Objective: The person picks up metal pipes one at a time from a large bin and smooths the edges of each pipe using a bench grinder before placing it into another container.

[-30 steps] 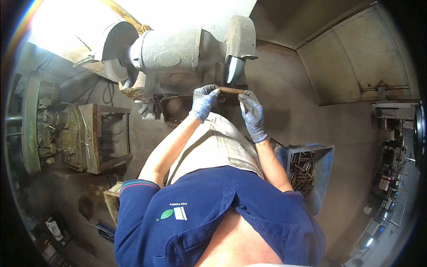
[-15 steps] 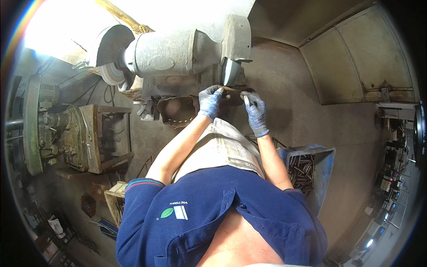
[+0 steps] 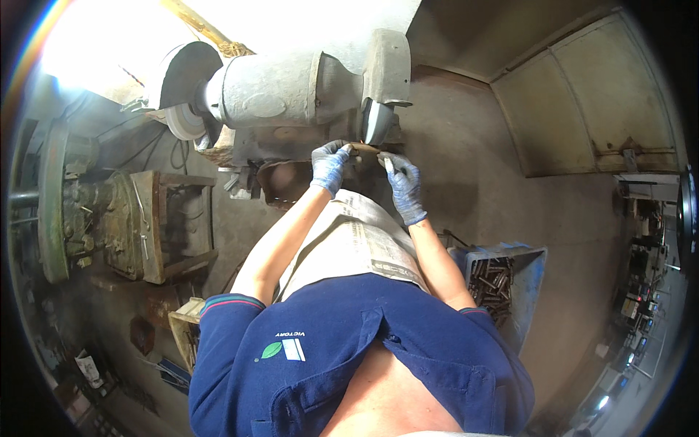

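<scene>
Metal rod (image 3: 368, 149) pinched at both ends, left hand (image 3: 329, 164) and right hand (image 3: 403, 188), against grinder wheel (image 3: 376, 121).
Near: newspaper apron (image 3: 357, 244), blue crate (image 3: 528, 273) of rods on dusty concrete floor (image 3: 473, 189); far: grey bench grinder (image 3: 277, 87), dim workshop walls.

The workpiece (image 3: 366, 148) was a short, slender, brownish metal bar. It lay roughly level, crosswise just below the right-hand grinding wheel (image 3: 376, 121), its middle at the wheel's lower edge. Both ends were covered by gloved fingers.
</scene>
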{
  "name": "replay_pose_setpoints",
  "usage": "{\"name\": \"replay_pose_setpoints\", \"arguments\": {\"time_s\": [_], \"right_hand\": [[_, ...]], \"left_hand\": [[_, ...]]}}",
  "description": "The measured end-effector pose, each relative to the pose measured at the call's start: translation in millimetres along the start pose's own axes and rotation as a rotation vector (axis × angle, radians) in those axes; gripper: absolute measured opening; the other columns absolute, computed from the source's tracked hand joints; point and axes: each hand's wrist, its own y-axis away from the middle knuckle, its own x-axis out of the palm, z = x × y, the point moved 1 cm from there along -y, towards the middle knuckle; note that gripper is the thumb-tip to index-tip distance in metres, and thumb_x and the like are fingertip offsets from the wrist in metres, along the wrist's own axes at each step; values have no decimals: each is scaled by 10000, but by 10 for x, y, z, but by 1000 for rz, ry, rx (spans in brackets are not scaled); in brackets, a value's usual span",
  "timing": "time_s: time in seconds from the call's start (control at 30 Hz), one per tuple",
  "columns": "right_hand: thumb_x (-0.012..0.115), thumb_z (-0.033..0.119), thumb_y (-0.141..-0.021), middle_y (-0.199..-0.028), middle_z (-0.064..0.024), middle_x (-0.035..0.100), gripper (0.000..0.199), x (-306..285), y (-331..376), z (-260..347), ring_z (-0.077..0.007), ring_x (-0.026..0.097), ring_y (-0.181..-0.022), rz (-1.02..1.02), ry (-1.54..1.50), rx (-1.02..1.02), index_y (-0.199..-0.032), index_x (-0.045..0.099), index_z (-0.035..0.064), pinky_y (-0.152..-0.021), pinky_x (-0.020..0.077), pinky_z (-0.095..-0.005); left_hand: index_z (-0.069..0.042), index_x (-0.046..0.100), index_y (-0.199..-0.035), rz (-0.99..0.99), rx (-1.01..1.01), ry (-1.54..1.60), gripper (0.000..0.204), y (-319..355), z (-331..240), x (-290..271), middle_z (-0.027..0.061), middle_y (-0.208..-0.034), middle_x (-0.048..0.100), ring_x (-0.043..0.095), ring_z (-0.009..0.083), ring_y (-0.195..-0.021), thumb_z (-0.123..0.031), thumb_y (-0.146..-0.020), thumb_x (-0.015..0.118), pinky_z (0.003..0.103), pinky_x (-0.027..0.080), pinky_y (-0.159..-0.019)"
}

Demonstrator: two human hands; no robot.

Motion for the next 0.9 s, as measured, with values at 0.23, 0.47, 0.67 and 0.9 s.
{"name": "replay_pose_setpoints", "arguments": {"time_s": [0.23,0.47,0.67,0.9], "right_hand": [[569,97,-884,-951,-103,666,181,-229,34,82,-156,613,-881,-48,-96,115,-985,652,-29,-834,475,-282],[624,124,-858,-801,-37,655,118,82,15,130,-100,565,-754,-56,-166,107,-835,684,25,-704,444,-263],[621,105,-848,-781,-54,657,129,273,-5,223,-134,583,-766,-50,-81,-4,-761,674,25,-741,451,-292],[623,75,-834,-912,-91,665,110,303,40,263,-192,597,-945,7,-277,45,-903,687,18,-873,436,-294]], "left_hand": [[34,640,-857,51,0,102,73,-132,268,174,99,-766,660,619,147,-592,-25,-848,598,256,518,-552],[13,634,-864,5,-2,7,57,-187,123,-82,82,-746,652,609,132,-592,-28,-849,598,239,490,-519],[14,627,-876,-13,33,-3,71,-235,62,-260,89,-742,651,617,155,-599,-33,-860,576,263,493,-559],[20,612,-913,70,78,-77,100,-55,-140,-342,98,-796,654,636,153,-647,-62,-877,570,244,507,-581]]}}
